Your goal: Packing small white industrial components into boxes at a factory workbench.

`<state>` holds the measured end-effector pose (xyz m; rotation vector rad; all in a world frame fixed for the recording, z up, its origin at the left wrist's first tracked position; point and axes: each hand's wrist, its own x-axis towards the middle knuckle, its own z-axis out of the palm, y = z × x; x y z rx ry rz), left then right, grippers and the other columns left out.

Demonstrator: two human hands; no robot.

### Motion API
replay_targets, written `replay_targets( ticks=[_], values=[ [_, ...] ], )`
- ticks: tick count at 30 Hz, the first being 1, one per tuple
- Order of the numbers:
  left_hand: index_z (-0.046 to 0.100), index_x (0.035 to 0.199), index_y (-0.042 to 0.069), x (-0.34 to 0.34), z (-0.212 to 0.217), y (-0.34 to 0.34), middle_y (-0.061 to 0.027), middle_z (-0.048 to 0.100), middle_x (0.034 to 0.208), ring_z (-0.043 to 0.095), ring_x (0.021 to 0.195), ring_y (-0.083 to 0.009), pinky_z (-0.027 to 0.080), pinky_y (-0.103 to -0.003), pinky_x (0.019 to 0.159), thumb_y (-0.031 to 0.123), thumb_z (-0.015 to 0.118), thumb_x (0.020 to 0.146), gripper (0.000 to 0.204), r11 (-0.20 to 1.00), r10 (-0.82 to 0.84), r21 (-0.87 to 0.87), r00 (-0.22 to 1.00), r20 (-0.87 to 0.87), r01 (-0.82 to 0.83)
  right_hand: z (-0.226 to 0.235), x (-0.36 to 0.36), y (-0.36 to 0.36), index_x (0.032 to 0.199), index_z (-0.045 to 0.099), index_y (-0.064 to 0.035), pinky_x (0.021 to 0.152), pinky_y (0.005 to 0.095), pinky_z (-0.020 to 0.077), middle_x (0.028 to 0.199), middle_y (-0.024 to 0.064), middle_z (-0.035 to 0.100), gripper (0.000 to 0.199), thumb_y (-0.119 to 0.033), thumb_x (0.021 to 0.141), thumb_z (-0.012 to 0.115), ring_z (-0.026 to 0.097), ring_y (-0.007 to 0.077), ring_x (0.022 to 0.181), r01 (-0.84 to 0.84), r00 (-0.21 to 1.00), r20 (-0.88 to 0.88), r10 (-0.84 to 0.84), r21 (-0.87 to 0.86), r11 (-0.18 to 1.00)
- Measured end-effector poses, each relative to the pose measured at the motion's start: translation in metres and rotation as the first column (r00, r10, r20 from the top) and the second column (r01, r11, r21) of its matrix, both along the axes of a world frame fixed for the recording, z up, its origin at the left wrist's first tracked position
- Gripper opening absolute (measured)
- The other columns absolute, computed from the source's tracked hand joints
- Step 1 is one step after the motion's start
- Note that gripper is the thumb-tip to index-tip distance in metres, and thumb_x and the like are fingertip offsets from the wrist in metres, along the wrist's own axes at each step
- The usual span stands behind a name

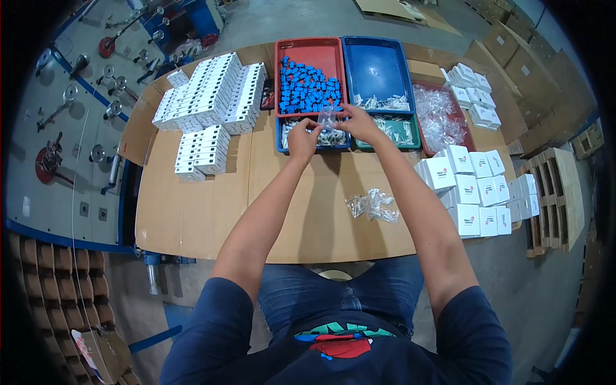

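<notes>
Both my hands are at the far side of the table, above a blue tray (282,142) of small white and grey parts. Between them is a small clear plastic bag (327,118). My left hand (303,137) pinches its lower left side, and my right hand (358,124) grips its right side. Whether anything lies inside the bag is too small to tell. Just beyond, blue clip-like pieces (307,88) fill a red tray (308,46). Filled clear bags of white parts (373,206) lie on the cardboard nearer to me.
White boxes (202,93) stand stacked at the left, more white boxes (467,192) at the right. A large blue tray (375,64) and a green tray (416,133) hold white parts. Clear bags (439,119) heap in a red tray. Cardboard (192,221) covers the table.
</notes>
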<state>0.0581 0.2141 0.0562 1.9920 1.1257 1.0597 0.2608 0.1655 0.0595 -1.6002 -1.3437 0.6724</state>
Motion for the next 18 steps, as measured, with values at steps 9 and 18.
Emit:
replay_targets(
  ticks=[9,18],
  values=[
    [0.076,0.093,0.001,-0.006,-0.021,0.021,-0.0072,0.074,0.079,0.066,0.071,-0.0147,0.05,-0.03,0.066,0.02,0.076,0.09,0.019,0.988,-0.127,-0.075,0.983,0.133,0.138,-0.003,-0.015,0.01,0.092,0.075,0.0019,0.067,0.0307,0.0522,0.084,0.0084,0.074,0.02,-0.015,0.083,0.081,0.065,0.0125,0.074,-0.036,0.994,-0.1,0.032,-0.042,0.998],
    [0.073,0.116,0.004,-0.008,-0.017,0.026,-0.0113,0.075,0.107,0.067,0.092,-0.0187,0.052,-0.032,0.083,0.023,0.071,0.095,0.028,0.98,-0.194,-0.01,0.967,0.166,0.198,0.0,-0.009,0.014,0.098,0.075,0.0009,0.078,0.0301,0.0532,0.09,0.0075,0.075,0.019,-0.012,0.085,0.079,0.067,0.013,0.083,-0.166,0.978,-0.128,0.163,-0.006,0.986]
  ],
)
